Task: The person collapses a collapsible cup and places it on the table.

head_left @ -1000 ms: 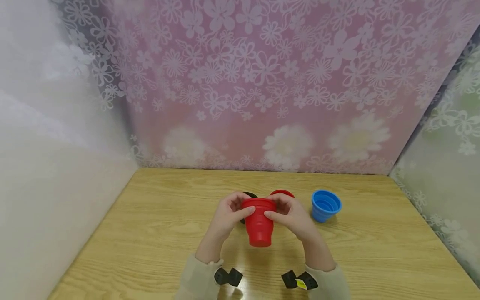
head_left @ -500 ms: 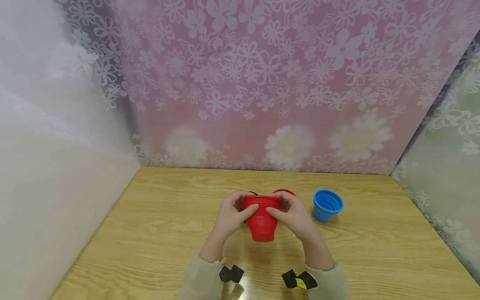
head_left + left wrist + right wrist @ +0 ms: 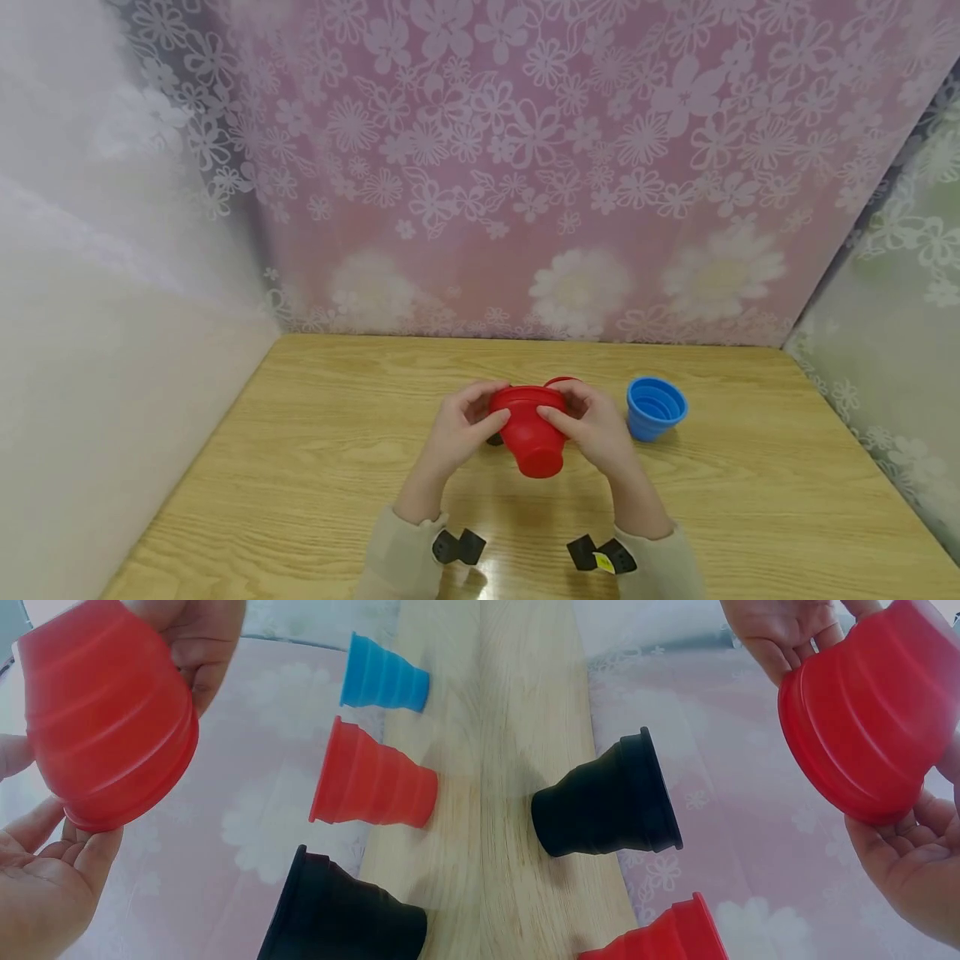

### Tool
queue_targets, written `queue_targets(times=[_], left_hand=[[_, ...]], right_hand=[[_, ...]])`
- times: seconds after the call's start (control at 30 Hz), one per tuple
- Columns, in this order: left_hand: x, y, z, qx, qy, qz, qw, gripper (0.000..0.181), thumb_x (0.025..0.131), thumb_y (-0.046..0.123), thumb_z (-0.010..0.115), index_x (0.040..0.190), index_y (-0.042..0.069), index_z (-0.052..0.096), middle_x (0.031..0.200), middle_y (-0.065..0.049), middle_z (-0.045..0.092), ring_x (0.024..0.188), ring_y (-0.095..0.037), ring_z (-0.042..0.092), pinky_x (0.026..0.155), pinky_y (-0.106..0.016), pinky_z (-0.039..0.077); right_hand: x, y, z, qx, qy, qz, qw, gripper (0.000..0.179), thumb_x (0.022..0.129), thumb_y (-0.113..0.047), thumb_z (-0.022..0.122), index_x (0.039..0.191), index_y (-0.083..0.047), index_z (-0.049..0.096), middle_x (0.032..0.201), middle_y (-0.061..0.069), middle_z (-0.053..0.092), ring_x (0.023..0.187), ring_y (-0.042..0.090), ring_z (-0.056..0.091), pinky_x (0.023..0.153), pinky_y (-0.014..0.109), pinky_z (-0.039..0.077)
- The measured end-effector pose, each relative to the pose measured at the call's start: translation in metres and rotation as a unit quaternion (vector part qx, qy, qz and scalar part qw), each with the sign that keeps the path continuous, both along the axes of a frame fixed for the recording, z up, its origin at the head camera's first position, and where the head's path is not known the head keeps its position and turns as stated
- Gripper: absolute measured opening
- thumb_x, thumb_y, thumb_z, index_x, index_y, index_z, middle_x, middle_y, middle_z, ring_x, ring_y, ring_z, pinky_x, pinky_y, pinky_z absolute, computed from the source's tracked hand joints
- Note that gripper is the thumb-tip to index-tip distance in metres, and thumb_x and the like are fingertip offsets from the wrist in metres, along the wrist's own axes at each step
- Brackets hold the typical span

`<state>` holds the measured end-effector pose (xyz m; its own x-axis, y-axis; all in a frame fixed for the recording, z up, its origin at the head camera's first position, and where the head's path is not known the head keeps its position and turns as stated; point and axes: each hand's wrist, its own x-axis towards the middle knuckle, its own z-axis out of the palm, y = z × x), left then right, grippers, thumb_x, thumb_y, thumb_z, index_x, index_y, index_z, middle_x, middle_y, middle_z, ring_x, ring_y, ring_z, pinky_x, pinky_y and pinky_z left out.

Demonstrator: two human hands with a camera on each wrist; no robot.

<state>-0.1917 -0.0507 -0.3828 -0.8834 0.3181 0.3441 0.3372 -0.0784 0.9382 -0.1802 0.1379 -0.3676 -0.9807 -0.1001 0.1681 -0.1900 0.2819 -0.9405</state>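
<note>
Both hands hold a red collapsible cup [image 3: 527,429] above the table, one on each side near its rim. My left hand [image 3: 463,425] grips the left side with the thumb on the near wall and the fingers behind. On the other side my right hand [image 3: 596,425] grips it the same way. The cup's base tilts toward me and slightly right. Its ringed wall [image 3: 112,697] fills the upper left of the left wrist view. Behind the hands stand a black cup [image 3: 604,799] and a second red cup [image 3: 375,776], both mostly hidden in the head view.
A blue collapsible cup [image 3: 655,408] stands upright on the wooden table [image 3: 315,467], right of the hands. Flowered pink cloth [image 3: 465,275] rises along the table's back edge, with pale walls at the left and right. A small black device is strapped at each wrist.
The held red cup has tilted, its base swinging up toward me and a little right. Both hands keep their grip and have shifted only slightly.
</note>
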Motion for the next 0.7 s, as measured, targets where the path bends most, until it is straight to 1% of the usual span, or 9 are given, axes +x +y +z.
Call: queue_targets(times=[0.1,0.23,0.33,0.53,0.7], left_hand=[[-0.0020,-0.0029,-0.0023,0.014,-0.009,-0.024,0.9996,0.036,0.083,-0.001,0.058,0.116,-0.010,0.050,0.109,-0.023,0.054,0.091,-0.022,0.055,0.076,-0.030,0.049],[-0.0029,-0.0033,-0.0038,0.028,-0.005,-0.029,0.9992,0.036,0.083,-0.002,0.058,0.116,-0.012,0.049,0.109,-0.025,0.053,0.093,-0.023,0.055,0.077,-0.029,0.048],[-0.0041,-0.0021,-0.0048,0.035,0.004,-0.023,0.9991,0.035,0.082,-0.005,0.058,0.115,-0.014,0.049,0.109,-0.026,0.053,0.093,-0.023,0.055,0.077,-0.029,0.048],[-0.0042,-0.0007,-0.0052,0.043,0.029,-0.004,0.9987,0.033,0.080,-0.006,0.060,0.110,-0.015,0.052,0.105,-0.026,0.055,0.089,-0.017,0.057,0.075,-0.029,0.049],[-0.0032,0.0001,-0.0056,0.035,0.033,0.015,0.9987,0.030,0.080,-0.003,0.061,0.108,-0.012,0.056,0.103,-0.025,0.057,0.088,-0.022,0.058,0.074,-0.030,0.050]], right_hand=[[-0.0007,0.0004,0.0000,-0.002,0.002,-0.003,1.0000,0.034,0.078,-0.010,0.068,0.107,0.003,0.057,0.094,0.014,0.059,0.077,0.022,0.057,0.060,0.029,0.052],[-0.0005,-0.0006,-0.0002,-0.001,0.007,-0.004,1.0000,0.033,0.078,-0.009,0.068,0.106,0.003,0.057,0.093,0.015,0.060,0.075,0.022,0.057,0.060,0.029,0.052],[-0.0007,-0.0012,0.0002,0.008,0.017,-0.008,0.9998,0.031,0.078,-0.009,0.068,0.104,0.003,0.059,0.091,0.015,0.060,0.073,0.023,0.058,0.059,0.028,0.052],[-0.0006,-0.0011,-0.0011,0.016,0.029,-0.014,0.9993,0.029,0.078,-0.010,0.067,0.103,0.003,0.060,0.090,0.014,0.061,0.071,0.022,0.058,0.058,0.027,0.051],[0.0006,-0.0017,-0.0018,0.018,0.034,-0.023,0.9990,0.030,0.078,-0.011,0.068,0.104,0.002,0.061,0.089,0.012,0.062,0.070,0.021,0.058,0.057,0.026,0.051]])
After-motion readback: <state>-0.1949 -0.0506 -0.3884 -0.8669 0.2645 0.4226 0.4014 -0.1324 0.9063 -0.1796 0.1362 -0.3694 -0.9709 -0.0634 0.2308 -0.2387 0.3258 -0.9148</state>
